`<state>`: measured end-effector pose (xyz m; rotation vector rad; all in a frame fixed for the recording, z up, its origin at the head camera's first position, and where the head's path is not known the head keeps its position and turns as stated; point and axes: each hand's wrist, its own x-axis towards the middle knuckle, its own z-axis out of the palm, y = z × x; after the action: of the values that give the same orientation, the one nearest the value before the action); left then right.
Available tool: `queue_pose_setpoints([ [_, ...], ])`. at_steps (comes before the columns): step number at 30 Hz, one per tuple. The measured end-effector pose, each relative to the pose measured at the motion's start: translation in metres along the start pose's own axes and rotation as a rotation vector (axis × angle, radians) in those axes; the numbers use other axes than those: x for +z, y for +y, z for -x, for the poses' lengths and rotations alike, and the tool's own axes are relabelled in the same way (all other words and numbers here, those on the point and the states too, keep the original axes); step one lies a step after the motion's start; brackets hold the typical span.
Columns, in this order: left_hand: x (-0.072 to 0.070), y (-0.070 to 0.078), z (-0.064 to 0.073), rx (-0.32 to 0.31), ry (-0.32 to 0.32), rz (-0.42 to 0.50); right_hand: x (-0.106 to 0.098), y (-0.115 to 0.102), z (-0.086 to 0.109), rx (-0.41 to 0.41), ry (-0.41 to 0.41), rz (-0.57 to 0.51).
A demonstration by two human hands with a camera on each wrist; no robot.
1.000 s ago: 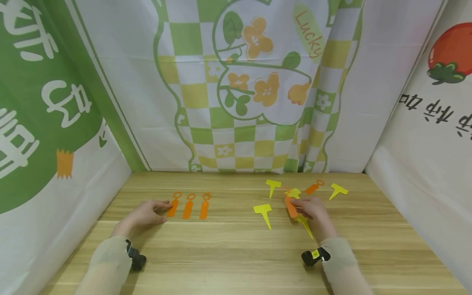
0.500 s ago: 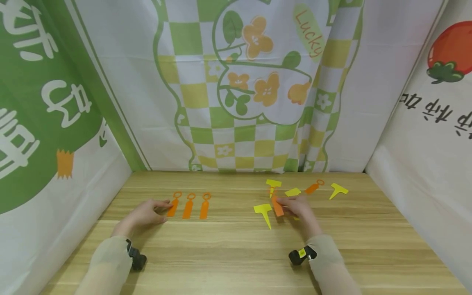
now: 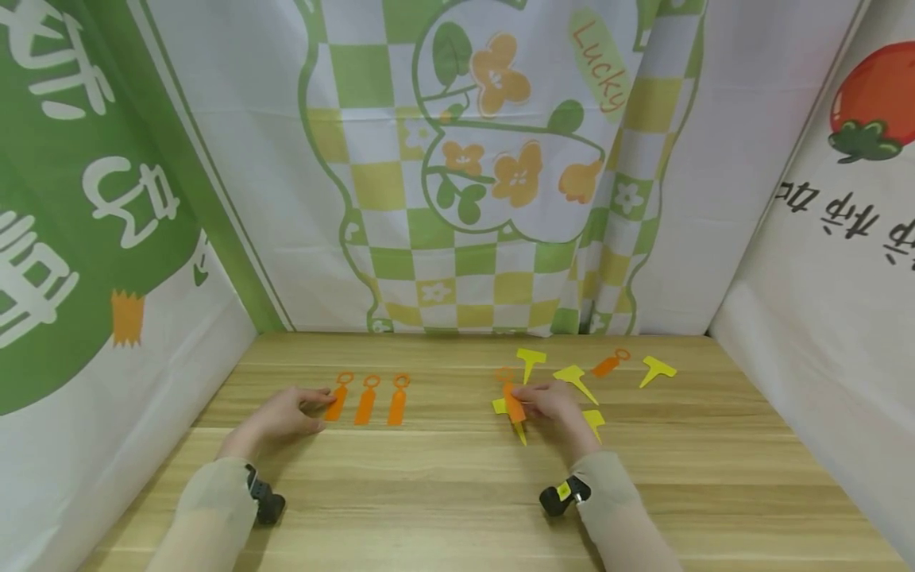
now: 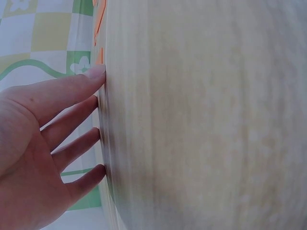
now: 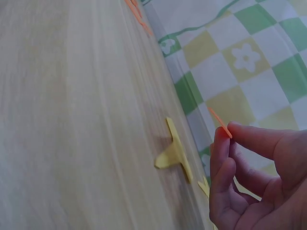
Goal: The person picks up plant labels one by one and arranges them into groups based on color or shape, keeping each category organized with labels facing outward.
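Left hand [image 3: 287, 413] splayed, right hand [image 3: 554, 401] pinched

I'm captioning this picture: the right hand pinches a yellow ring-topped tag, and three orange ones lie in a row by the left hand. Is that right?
The colour is wrong: the head view shows the right hand pinching an orange ring-topped tag. The rest holds.

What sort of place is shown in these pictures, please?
Probably a small cloth-walled booth for tabletop work. A printed white, green and yellow checked cloth hangs behind a light wood-grain table, where flat orange ring-topped tags lie.
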<state>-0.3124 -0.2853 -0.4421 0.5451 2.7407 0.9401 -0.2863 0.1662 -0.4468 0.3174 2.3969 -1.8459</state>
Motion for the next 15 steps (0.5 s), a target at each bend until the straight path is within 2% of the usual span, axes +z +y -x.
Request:
queue_pose_setpoints([
  [5,0.0,-0.001,-0.001,-0.008,0.002,0.002,0.01,-0.002,-0.003,0.007,0.014,0.054],
  [15,0.0,-0.001,-0.001,-0.013,-0.004,0.012,0.032,-0.009,-0.002,0.012,-0.025,0.031],
])
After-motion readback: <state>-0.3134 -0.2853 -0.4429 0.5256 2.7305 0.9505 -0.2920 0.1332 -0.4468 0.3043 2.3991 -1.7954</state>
